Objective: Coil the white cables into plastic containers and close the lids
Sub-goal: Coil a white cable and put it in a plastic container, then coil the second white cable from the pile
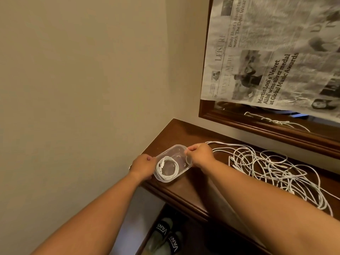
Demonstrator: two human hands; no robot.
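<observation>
Container (pixel 173 162), lower centre, looks light, thin and slippery; left hand (pixel 142 166) and right hand (pixel 200 155) pinch its opposite rims, likely the stiffest hold. Inside, the coiled cable (pixel 167 168) seems springy.

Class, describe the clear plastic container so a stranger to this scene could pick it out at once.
On the dark wooden shelf below the newspaper, look by the wall. The left hand and right hand hold the clear plastic container there. Its white cable lies neatly coiled inside, unlike the loose tangle beside it.

Beige walls (pixel 82 80), dark wooden shelf (pixel 193 184), newspaper-covered framed mirror (pixel 257 124).
</observation>
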